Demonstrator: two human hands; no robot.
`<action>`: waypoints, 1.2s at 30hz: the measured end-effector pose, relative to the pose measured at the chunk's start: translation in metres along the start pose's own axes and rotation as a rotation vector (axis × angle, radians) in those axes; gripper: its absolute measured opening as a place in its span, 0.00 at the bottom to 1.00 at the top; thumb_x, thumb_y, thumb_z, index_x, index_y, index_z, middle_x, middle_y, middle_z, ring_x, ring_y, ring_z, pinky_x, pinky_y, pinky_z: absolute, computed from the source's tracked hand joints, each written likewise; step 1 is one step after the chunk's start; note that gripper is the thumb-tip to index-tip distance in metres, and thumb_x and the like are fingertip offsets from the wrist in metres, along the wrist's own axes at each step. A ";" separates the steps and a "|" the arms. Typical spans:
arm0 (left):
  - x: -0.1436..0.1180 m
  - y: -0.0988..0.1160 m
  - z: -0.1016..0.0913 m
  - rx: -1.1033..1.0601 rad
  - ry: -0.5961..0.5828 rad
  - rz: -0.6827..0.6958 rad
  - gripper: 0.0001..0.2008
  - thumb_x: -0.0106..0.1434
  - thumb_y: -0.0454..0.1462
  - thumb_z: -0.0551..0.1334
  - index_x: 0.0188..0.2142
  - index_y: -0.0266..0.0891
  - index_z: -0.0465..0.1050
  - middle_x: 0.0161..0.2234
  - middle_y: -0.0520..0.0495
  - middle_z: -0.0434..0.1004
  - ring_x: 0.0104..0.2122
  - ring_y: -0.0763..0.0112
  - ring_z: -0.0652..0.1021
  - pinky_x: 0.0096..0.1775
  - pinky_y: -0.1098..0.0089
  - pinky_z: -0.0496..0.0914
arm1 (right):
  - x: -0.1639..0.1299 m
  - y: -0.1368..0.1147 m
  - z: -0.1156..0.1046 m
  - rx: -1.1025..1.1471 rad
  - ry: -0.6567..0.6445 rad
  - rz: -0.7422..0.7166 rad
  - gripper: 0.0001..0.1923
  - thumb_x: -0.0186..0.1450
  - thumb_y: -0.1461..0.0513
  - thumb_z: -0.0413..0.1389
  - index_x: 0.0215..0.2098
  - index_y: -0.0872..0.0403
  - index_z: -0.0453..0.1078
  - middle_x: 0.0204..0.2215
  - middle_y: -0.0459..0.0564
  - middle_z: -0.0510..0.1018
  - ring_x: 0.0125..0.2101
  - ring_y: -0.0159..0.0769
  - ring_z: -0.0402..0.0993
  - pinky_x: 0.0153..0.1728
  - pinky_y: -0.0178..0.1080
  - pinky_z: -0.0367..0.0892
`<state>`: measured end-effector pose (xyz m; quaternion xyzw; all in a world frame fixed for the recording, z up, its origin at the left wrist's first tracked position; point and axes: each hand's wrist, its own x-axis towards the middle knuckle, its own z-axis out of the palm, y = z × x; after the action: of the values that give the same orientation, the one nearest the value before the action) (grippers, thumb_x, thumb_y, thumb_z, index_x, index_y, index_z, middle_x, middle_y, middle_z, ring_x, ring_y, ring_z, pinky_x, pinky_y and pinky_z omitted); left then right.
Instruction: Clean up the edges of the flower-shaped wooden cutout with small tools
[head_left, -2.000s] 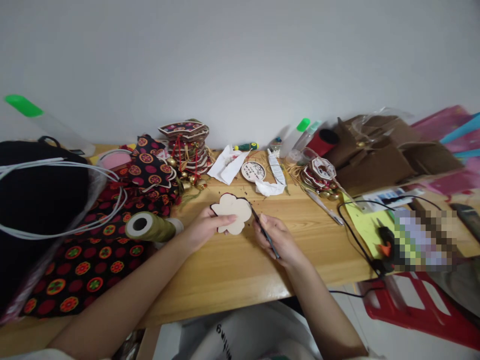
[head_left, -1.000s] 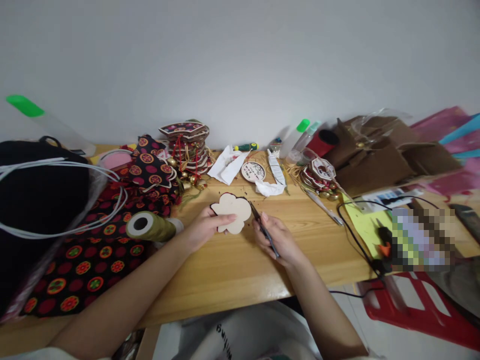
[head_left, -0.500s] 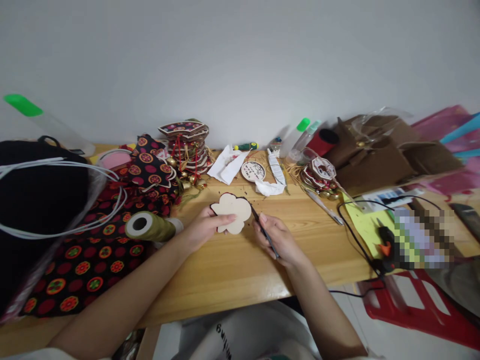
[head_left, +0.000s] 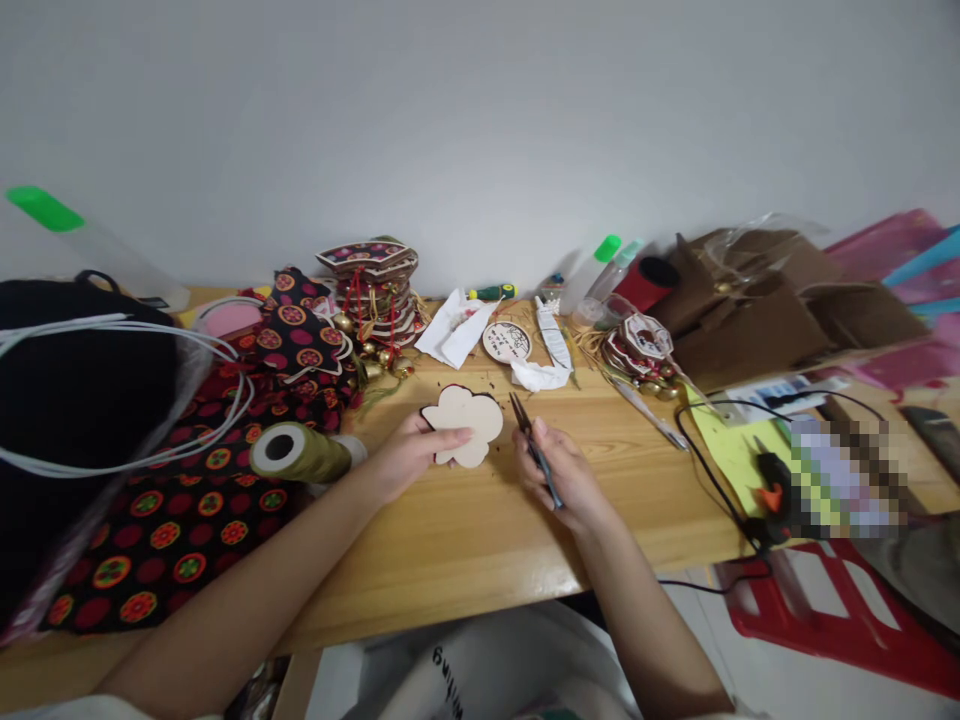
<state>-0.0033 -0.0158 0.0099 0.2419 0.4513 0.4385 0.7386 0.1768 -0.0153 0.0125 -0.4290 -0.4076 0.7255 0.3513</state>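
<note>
My left hand (head_left: 409, 460) grips a pale flower-shaped board (head_left: 471, 420), thumb on its plain face. A thin dark fabric edge shows along its upper and left rim. To the right of the board, my right hand (head_left: 562, 470) is closed around dark thread snips (head_left: 541, 462). Their two pointed blades stand slightly apart and point up and left, clear of the board. Small dark scraps lie on the wood around the board.
A thread spool (head_left: 300, 452) and patterned fabric (head_left: 172, 540) lie on the left. Stacked fabric-covered pieces (head_left: 375, 285) with bells stand behind. At the right are a glue gun (head_left: 772, 485) with a black cord and cardboard boxes (head_left: 750, 320).
The snips have moved slightly right, away from the board's edge, and their blades have parted. My left hand and the board have stayed almost still.
</note>
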 end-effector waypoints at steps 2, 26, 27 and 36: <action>0.001 0.000 0.000 -0.001 0.001 -0.003 0.20 0.34 0.40 0.74 0.29 0.35 0.76 0.25 0.49 0.77 0.23 0.75 0.72 0.23 0.75 0.61 | 0.001 -0.001 0.000 0.051 0.012 0.024 0.24 0.58 0.43 0.51 0.26 0.56 0.61 0.09 0.35 0.54 0.07 0.19 0.44 0.07 0.25 0.42; -0.001 0.000 0.000 0.027 -0.018 0.021 0.18 0.36 0.40 0.73 0.28 0.34 0.77 0.25 0.48 0.77 0.23 0.75 0.71 0.24 0.74 0.61 | -0.002 0.002 0.003 -0.120 -0.033 -0.001 0.23 0.61 0.45 0.48 0.25 0.55 0.61 0.08 0.35 0.55 0.07 0.19 0.42 0.06 0.25 0.43; -0.001 0.000 0.000 0.027 -0.014 0.020 0.18 0.36 0.40 0.73 0.28 0.34 0.77 0.25 0.48 0.77 0.23 0.75 0.71 0.24 0.74 0.61 | -0.002 0.001 0.003 -0.120 -0.031 0.006 0.22 0.61 0.45 0.48 0.25 0.55 0.61 0.08 0.35 0.55 0.07 0.19 0.43 0.06 0.24 0.43; 0.001 -0.001 0.000 0.047 -0.013 0.023 0.20 0.36 0.40 0.73 0.30 0.34 0.77 0.26 0.48 0.77 0.23 0.76 0.71 0.24 0.74 0.61 | -0.002 0.002 0.003 -0.135 -0.007 0.030 0.22 0.60 0.45 0.50 0.24 0.55 0.59 0.08 0.35 0.55 0.07 0.19 0.42 0.05 0.24 0.42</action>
<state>-0.0030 -0.0154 0.0086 0.2673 0.4537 0.4346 0.7306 0.1742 -0.0186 0.0120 -0.4553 -0.4505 0.7029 0.3092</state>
